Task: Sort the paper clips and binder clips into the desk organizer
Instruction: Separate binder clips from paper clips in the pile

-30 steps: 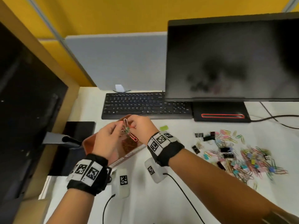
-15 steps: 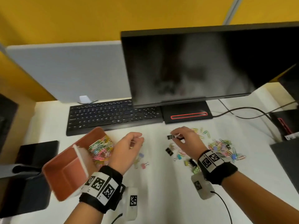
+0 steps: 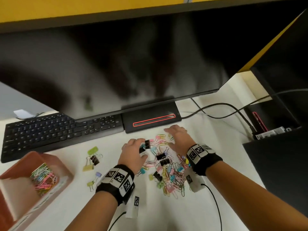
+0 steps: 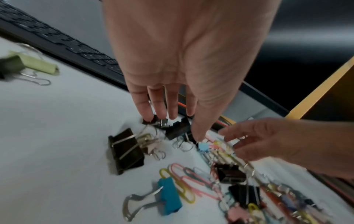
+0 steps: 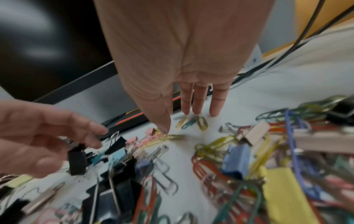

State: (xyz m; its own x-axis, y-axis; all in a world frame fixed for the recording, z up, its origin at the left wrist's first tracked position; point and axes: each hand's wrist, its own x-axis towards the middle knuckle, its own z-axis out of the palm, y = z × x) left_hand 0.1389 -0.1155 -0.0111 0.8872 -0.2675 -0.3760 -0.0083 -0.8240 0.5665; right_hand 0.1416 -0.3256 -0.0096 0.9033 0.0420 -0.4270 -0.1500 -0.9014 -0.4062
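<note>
The left hand (image 3: 133, 151) pinches 1 black binder clip (image 3: 147, 144) above the mixed pile (image 3: 168, 170); the right hand (image 3: 179, 139) hovers spread. Risk: tangled paper clips ride along into the organizer (image 3: 65, 165), which already holds paper clips, mixing the sorts.

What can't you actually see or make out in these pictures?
- Organizer: head view, cut off by the left edge; its other compartments are hidden.
- Left hand: whether it grips the black binder clip is blurred.
- Clip pile: right wrist view, too blurred to count.
</note>
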